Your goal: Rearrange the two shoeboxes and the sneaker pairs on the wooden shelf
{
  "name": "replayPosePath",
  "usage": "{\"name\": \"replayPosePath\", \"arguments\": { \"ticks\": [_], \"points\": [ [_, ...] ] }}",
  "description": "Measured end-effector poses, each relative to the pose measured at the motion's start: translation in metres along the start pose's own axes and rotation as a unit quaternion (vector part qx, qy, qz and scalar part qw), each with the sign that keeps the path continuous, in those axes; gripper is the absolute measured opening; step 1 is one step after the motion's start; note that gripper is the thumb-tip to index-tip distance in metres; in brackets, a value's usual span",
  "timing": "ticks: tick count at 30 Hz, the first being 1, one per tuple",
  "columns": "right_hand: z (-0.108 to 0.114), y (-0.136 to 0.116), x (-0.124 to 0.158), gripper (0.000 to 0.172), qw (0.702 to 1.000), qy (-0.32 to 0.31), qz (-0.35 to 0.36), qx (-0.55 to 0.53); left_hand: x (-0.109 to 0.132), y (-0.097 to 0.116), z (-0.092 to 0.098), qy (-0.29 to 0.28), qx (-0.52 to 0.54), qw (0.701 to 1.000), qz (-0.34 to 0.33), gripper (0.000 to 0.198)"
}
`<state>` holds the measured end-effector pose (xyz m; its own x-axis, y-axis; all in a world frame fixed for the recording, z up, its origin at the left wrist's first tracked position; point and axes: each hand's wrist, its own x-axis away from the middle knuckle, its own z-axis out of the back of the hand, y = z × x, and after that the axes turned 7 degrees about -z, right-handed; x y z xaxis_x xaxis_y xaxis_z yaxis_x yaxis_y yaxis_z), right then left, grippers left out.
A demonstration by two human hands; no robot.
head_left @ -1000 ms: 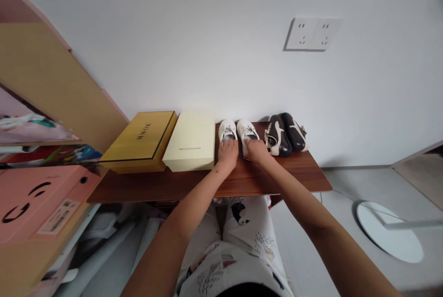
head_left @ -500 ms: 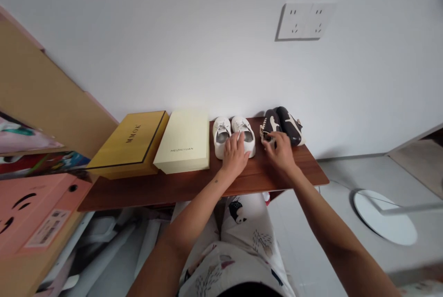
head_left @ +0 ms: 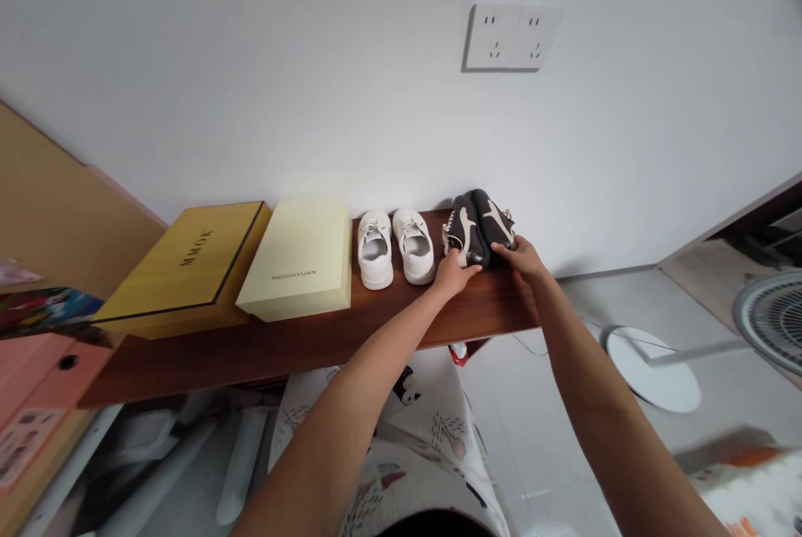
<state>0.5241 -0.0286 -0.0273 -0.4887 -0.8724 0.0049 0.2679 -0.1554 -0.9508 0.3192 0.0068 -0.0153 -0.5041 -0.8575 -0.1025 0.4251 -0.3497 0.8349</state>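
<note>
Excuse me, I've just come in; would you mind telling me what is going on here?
A person has both bare hands on a pair of dark shoes on a wooden board by the wall. The left hand is at the heel of the left shoe, the right hand at the right one; how firmly they grip is unclear. To the left stand white shoes, a cream box and a yellow box.

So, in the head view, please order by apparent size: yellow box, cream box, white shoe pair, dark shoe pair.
Yellow box
Cream box
White shoe pair and dark shoe pair: too alike to rank; left hand and right hand partly cover the latter.
</note>
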Motion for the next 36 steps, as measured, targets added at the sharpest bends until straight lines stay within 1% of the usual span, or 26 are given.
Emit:
{"name": "replayPosePath", "arguments": {
  "ticks": [2,5,7,8,11,13,15,18,23,28,36],
  "points": [
    [0.003,-0.003,-0.005,0.062,0.999,-0.002,0.019,0.027,-0.006,0.002,0.003,-0.014,-0.029,0.999,-0.005,0.041],
    [0.011,-0.01,-0.012,0.06,0.987,0.036,0.045,0.151,-0.011,0.009,0.009,-0.037,-0.068,0.996,-0.044,0.035],
    [0.016,-0.015,-0.014,0.056,0.964,0.064,0.066,0.25,-0.014,0.016,0.011,-0.057,-0.109,0.989,-0.076,0.036],
    [0.018,-0.017,-0.014,0.054,0.95,0.066,0.082,0.294,-0.015,0.02,0.011,-0.071,-0.137,0.984,-0.091,0.038],
    [0.019,-0.025,-0.009,0.048,0.905,0.038,0.128,0.404,-0.02,0.033,0.012,-0.111,-0.228,0.959,-0.123,0.042],
    [0.017,-0.029,-0.004,0.045,0.874,0.026,0.142,0.463,-0.023,0.04,0.013,-0.13,-0.275,0.943,-0.136,0.041],
    [0.014,-0.033,0.002,0.043,0.848,0.028,0.148,0.507,-0.028,0.044,0.014,-0.145,-0.306,0.93,-0.142,0.04],
    [0.008,-0.037,0.009,0.042,0.823,0.032,0.162,0.543,-0.035,0.045,0.016,-0.162,-0.324,0.921,-0.143,0.039],
    [-0.002,-0.042,0.015,0.038,0.804,0.028,0.179,0.566,-0.042,0.044,0.018,-0.167,-0.328,0.92,-0.134,0.043],
    [-0.01,-0.046,0.015,0.037,0.795,0.017,0.181,0.579,-0.042,0.045,0.018,-0.172,-0.327,0.92,-0.133,0.044],
    [-0.017,-0.05,0.018,0.034,0.791,0.008,0.168,0.588,-0.04,0.044,0.014,-0.171,-0.337,0.914,-0.147,0.045]
  ]
}}
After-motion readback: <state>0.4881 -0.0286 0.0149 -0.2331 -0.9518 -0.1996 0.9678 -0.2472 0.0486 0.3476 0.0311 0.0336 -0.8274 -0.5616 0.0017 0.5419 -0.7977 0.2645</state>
